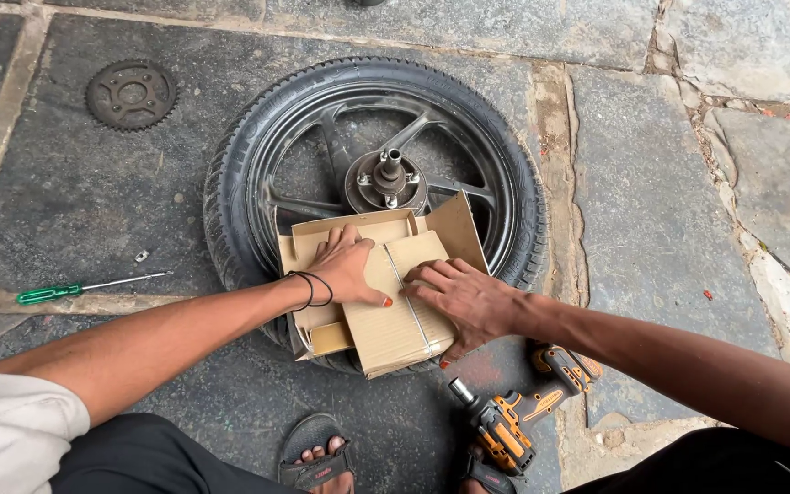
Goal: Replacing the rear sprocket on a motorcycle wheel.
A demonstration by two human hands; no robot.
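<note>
Under me is a floor [93, 192] of big dark stone slabs with pale mortar joints [555, 174]. Off to my right the paving [761, 183] turns lighter, cracked and uneven. Flat, even daylight falls everywhere.

matt cardboard box [395, 311], rubber tyre [230, 183], rough stone floor [660, 201].

I am seeing soft, even daylight lying over the stone floor [669, 201], throwing only faint shadows and no glare; focus is holding sharp, with slight wide-angle bending toward the edges.
</note>
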